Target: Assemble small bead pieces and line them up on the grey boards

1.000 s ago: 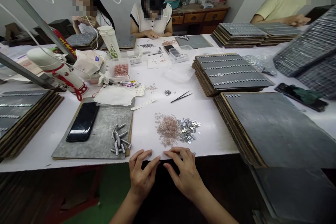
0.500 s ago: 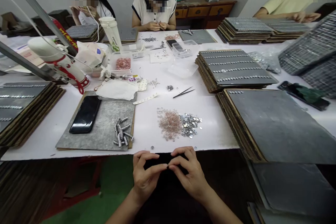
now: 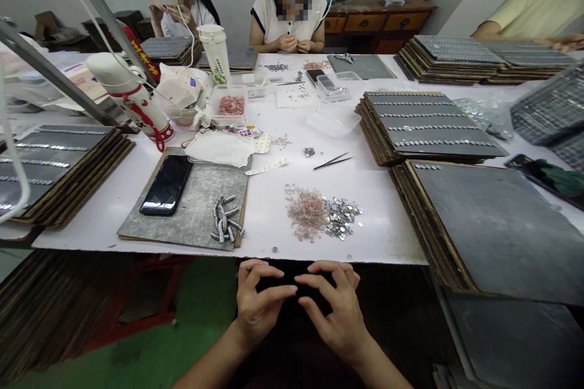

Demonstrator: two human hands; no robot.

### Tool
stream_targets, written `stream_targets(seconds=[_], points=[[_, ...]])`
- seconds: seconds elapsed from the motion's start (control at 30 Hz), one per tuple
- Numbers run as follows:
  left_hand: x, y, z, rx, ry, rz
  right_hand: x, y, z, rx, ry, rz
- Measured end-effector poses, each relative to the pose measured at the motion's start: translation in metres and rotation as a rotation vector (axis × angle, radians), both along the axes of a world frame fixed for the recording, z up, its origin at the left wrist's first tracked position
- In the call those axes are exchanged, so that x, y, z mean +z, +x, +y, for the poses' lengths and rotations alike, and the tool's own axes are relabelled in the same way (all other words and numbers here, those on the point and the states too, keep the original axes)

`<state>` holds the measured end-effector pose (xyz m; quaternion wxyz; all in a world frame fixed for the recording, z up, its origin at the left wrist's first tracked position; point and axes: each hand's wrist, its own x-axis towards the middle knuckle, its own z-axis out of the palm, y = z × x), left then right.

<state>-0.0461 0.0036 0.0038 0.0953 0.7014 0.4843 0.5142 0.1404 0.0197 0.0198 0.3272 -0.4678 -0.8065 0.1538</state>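
My left hand [image 3: 262, 301] is held just below the table's near edge, thumb and forefinger pressed together at the tips. Whatever sits in that pinch is too small to make out. Facing it, my right hand [image 3: 335, 301] has its thumb and forefinger apart, with nothing visible between them. The two hands do not touch. On the table beyond them lie a heap of small pinkish clear discs [image 3: 306, 213] and, against its right side, a heap of shiny silver discs [image 3: 342, 217]. A single small disc [image 3: 274, 249] lies near the table edge.
Black tweezers [image 3: 333, 161] lie behind the heaps. To the left, a grey board [image 3: 182, 234] bears a phone [image 3: 166, 185] and stacked silver rolls [image 3: 224, 219]. Board stacks [image 3: 493, 225] stand at right, another stack [image 3: 68, 170] at far left. Co-workers sit opposite.
My right thumb and forefinger have parted and drawn back from my left fingertips, where they met before. The view has swung slightly left.
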Motion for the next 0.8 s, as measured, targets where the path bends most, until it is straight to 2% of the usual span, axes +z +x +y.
stream_targets(seconds=[0.17, 0.23, 0.33, 0.4, 0.5, 0.8], points=[[-0.004, -0.009, 0.002, 0.082, 0.044, 0.095, -0.003, -0.004, 0.000, -0.016, -0.002, 0.102], [-0.005, -0.023, 0.008, 0.212, 0.065, 0.127, -0.006, -0.002, 0.001, -0.021, -0.008, 0.150], [-0.006, -0.050, 0.018, 0.475, 0.128, 0.128, -0.012, 0.004, 0.005, -0.049, 0.006, 0.171], [-0.005, -0.066, 0.023, 0.577, 0.169, 0.143, -0.016, 0.008, 0.007, -0.062, 0.013, 0.163], [-0.004, -0.078, 0.027, 0.580, 0.183, 0.180, -0.021, 0.011, 0.011, -0.083, 0.024, 0.148], [-0.010, -0.081, 0.028, 0.469, 0.283, 0.215, -0.021, 0.023, 0.030, -0.206, 0.050, 0.137]])
